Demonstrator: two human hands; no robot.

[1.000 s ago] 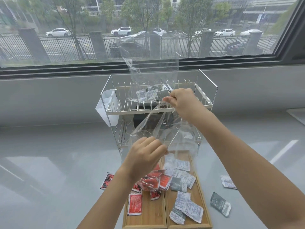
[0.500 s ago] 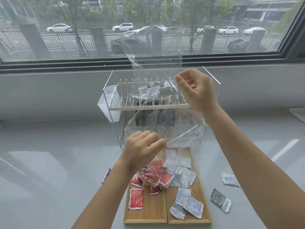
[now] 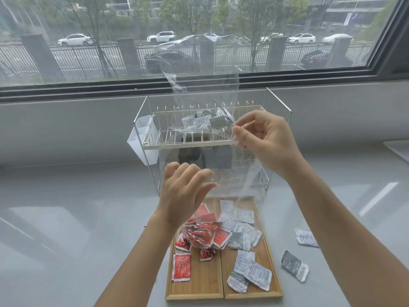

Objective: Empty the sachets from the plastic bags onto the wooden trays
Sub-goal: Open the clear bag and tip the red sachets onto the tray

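Note:
My right hand [image 3: 263, 138] pinches the top edge of an empty-looking clear plastic bag [image 3: 245, 185], which hangs over the right wooden tray [image 3: 273, 292]. My left hand [image 3: 186, 191] is lower, with its fingers uncurled and spread against the film. White and grey sachets [image 3: 245, 231] lie on the right tray. On the left wooden tray [image 3: 199, 286] are red sachets [image 3: 181, 267] and a crumpled bag [image 3: 200, 234] with red sachets still inside. A second clear bag [image 3: 199, 69] holding grey and white sachets [image 3: 205, 122] stands on the wire rack's top shelf.
The two-tier wire dish rack [image 3: 278, 111] stands just behind the trays, with a white plastic holder [image 3: 143, 140] on its left side and dark items [image 3: 205, 156] on its lower shelf. Two sachets [image 3: 295, 265] lie on the grey counter right of the trays. A window ledge runs behind.
My right hand rose with the bag's edge and then came down a little. My left hand's fingers opened from a closed grip on the bag. Sachets lie spread on the right tray.

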